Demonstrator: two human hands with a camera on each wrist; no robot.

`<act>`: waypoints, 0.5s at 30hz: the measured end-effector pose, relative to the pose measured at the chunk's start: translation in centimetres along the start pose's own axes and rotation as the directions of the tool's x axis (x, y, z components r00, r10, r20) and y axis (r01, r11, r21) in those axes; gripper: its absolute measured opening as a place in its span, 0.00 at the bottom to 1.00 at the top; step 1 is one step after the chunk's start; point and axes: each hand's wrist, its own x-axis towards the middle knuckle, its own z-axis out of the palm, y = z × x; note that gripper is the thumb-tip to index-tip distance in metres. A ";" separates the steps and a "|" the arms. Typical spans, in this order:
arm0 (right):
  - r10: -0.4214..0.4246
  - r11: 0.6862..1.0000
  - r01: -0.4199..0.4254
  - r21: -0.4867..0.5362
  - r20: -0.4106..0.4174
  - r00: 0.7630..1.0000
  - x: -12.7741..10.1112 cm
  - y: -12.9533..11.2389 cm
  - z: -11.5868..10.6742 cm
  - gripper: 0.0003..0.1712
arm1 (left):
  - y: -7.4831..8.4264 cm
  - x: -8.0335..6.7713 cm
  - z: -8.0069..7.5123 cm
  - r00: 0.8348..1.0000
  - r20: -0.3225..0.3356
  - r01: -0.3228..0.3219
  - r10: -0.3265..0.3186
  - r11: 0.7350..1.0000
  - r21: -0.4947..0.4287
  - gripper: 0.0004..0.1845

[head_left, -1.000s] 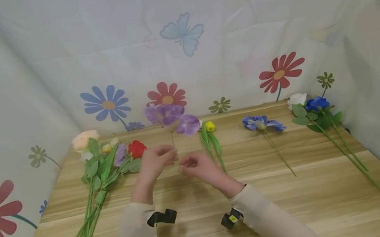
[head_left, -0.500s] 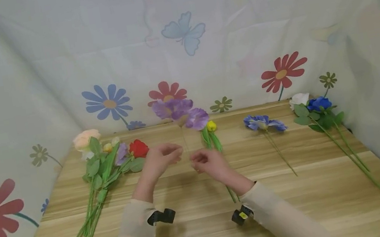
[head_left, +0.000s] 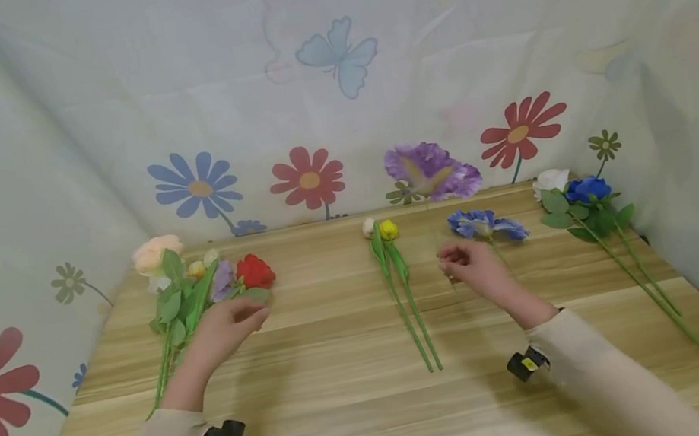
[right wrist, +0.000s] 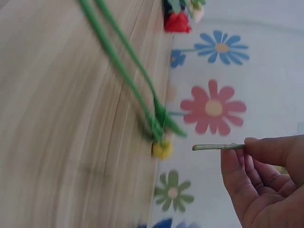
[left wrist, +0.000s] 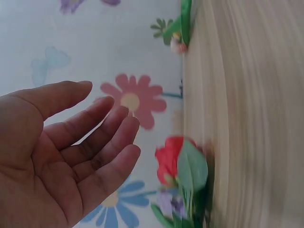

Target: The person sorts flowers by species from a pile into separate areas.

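Purple flower (head_left: pixel 430 172) is up off the counter (head_left: pixel 355 417), held upright by your right hand (head_left: pixel 471 265), which pinches the thin stem low down between thumb and curled fingers; the right wrist view shows the cut stem end (right wrist: pixel 216 147) poking out past your fingertips (right wrist: pixel 259 145). Bloom sits high against the printed backdrop, above and a bit left of the blue flower (head_left: pixel 484 224) lying flat on the counter just beside your right hand. Your left hand (head_left: pixel 225 327) is empty, fingers straight and relaxed, palm showing in the left wrist view (left wrist: pixel 61 156); it hovers just beside the red rose (head_left: pixel 254 272) at the edge of the mixed bunch (head_left: pixel 185 295) on the left side of the counter. Can't tell if it touches the bunch's leaves. Between your two hands, the yellow bud stems (head_left: pixel 397 279) lie flat, heads toward the back. White and blue roses (head_left: pixel 578 199) lie at far right, well apart from both hands.
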 end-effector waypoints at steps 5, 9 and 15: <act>0.048 0.998 -0.049 -0.049 -0.033 0.998 -0.3 2.0 -3.1 0.17 | -2.9 -1.9 -1.8 0.997 -0.040 0.067 -0.065 0.995 0.069 0.22; 0.107 0.991 -0.110 -0.074 -0.034 0.994 -0.5 3.1 -4.9 0.19 | -5.1 -3.3 -3.3 0.990 -0.073 0.126 -0.119 0.987 0.104 0.23; 0.188 0.976 -0.187 -0.114 -0.005 0.982 -0.5 4.9 -6.7 0.22 | -7.7 -4.8 -4.9 0.978 -0.076 0.202 -0.194 0.972 0.121 0.25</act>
